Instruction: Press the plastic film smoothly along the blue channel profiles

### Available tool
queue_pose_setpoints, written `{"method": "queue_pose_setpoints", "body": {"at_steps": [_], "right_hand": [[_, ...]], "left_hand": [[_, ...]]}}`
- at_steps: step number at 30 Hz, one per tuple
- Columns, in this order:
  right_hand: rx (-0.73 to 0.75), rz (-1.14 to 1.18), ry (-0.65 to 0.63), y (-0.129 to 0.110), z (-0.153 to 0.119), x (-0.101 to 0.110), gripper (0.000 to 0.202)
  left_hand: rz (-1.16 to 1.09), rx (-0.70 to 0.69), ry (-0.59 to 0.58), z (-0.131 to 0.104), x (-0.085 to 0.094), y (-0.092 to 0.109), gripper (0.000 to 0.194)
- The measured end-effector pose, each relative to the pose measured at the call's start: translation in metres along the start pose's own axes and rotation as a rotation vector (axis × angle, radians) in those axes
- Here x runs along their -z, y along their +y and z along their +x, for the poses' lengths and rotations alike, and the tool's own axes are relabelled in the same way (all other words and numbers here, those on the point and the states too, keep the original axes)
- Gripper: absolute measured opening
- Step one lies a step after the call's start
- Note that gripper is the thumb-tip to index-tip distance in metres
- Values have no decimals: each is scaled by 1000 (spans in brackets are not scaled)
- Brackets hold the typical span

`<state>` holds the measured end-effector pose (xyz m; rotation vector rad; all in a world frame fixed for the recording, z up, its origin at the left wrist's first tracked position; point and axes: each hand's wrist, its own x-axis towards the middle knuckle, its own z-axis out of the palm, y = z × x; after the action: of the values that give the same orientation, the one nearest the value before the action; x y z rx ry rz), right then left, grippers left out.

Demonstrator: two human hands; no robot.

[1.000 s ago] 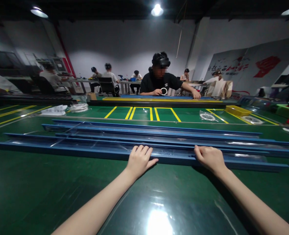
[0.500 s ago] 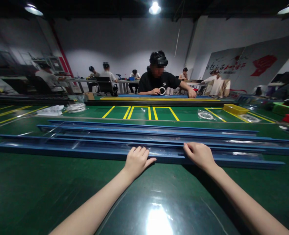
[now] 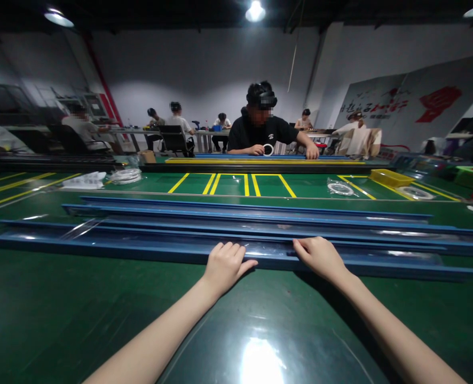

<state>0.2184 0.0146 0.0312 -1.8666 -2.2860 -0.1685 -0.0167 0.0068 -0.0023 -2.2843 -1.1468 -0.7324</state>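
Observation:
Long blue channel rails (image 3: 120, 249) lie side by side across the green table, with shiny clear film along their insides. My left hand (image 3: 225, 265) hooks its fingers over the near wall of the front rail, its thumb stretched out to the right along the outside. Just to the right, my right hand (image 3: 320, 257) is closed, thumb and index finger pressed together above that same rail. Whatever lies in this pinch is too small or hidden to make out. A crumpled strip of clear film (image 3: 82, 228) crosses the rails at the left.
Across the table, a co-worker (image 3: 262, 128) in a black shirt holds a white ring beside yellow and black rails (image 3: 268, 161). Bagged white coils (image 3: 339, 188) and a yellow tray (image 3: 388, 178) stand on the right. Another coil bundle (image 3: 125, 176) lies at left, near yellow tape marks.
My right hand has moved slightly left along the front rail, closer to my left hand. The film at the left lies differently over the rails. My left hand keeps its place.

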Motion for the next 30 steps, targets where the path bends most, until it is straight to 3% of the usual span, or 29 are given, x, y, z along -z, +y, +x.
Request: {"method": "queue_pose_setpoints", "body": {"at_steps": [30], "right_hand": [[-1, 15, -29, -3, 0, 3, 51]], "left_hand": [[-7, -11, -32, 1, 1, -2, 38]]}}
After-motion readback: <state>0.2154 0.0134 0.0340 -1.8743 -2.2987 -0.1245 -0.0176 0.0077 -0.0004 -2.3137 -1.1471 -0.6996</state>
